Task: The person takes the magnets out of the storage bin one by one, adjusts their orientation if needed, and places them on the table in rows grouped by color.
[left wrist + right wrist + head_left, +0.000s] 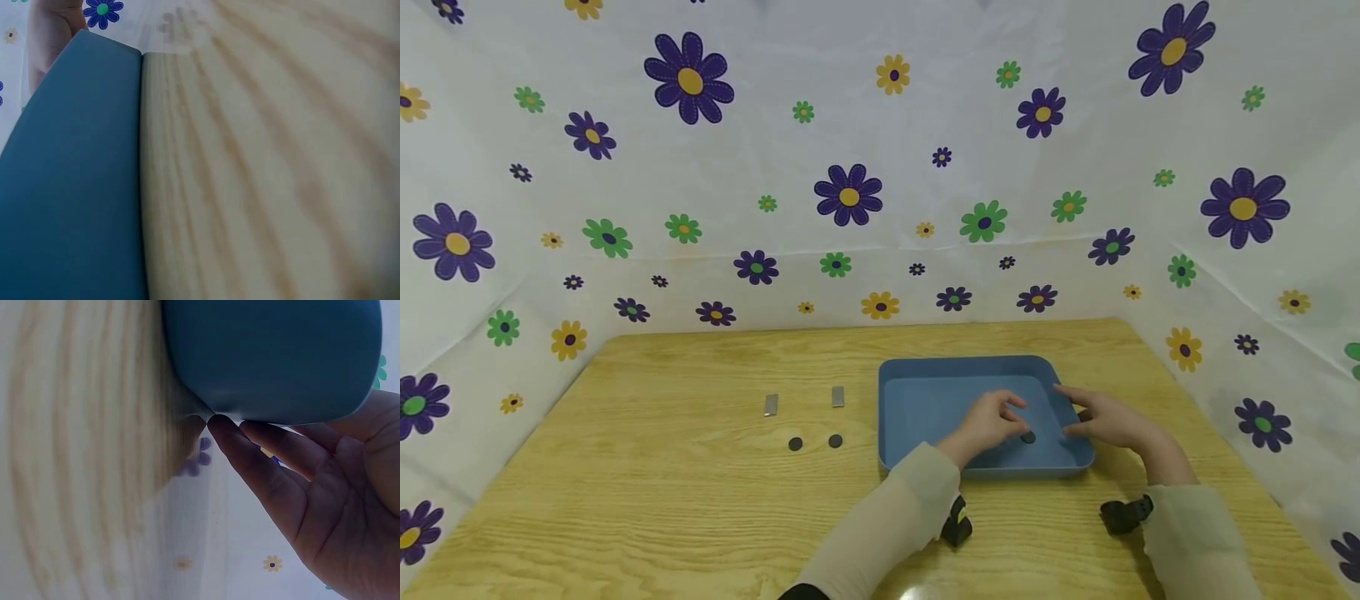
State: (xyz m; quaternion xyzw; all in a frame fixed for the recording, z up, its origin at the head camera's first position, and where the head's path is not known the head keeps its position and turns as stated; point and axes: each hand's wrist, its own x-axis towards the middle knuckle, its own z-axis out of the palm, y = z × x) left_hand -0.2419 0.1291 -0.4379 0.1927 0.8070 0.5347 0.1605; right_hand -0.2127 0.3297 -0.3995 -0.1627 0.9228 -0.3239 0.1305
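A blue tray [925,408] stands on the right part of the wooden table. Over its right half is my left hand [988,423], its thumb and forefinger bent and parted. Right below those fingertips, a small black disc [1028,437] shows against the tray floor. My right hand [1112,421] holds the tray at its right wall, with two tips reaching over the rim. From the right wrist, fingers [262,475] of that hand rest along the wall's outer side. The left wrist view shows mainly the tray's outer wall [81,169], hiding the left fingers.
Left of the tray, two black discs [836,441] [795,444] lie on the table [662,492]. Two small silvery rectangles [838,397] [771,405] lie behind them. A flowered white cloth [745,158] encloses the back and sides.
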